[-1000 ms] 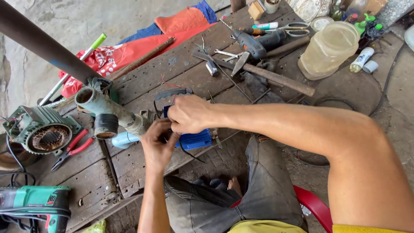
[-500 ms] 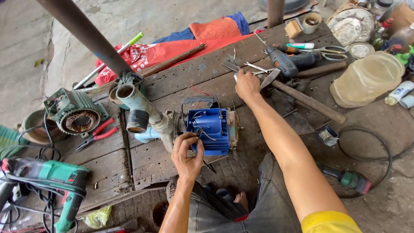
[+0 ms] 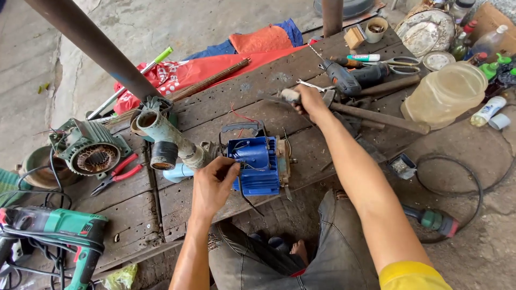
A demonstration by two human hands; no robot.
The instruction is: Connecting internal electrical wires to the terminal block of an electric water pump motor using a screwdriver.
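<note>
The left hand point(image 3: 212, 185) rests on the blue motor housing point(image 3: 257, 166), fingers curled and pinching at thin wires on its open face; the housing lies on the wooden workbench point(image 3: 134, 207) directly before the person. The right hand point(image 3: 310, 99) reaches well beyond it, fingers closed around the grey handle of a tool point(image 3: 290, 95); the tool's kind cannot be told. Containers: a large cloudy plastic jar point(image 3: 445, 94) stands to the right of the right hand, contents not discernible; a small round cup point(image 3: 375, 30) sits far beyond that hand, its contents too small to make out. Just beyond the right hand lie a dark power drill point(image 3: 352, 78), scissors point(image 3: 403, 64) and a marker point(image 3: 364, 57); a long wooden-handled hammer point(image 3: 376, 117) runs just beside the right wrist. Left of the left hand, touching the housing's end, is a grey pipe fitting point(image 3: 166, 142); further left lie red-handled pliers point(image 3: 118, 173) and a green stator casing point(image 3: 88, 150). A green power tool point(image 3: 59, 225) lies near the left, well apart from the hand.
</note>
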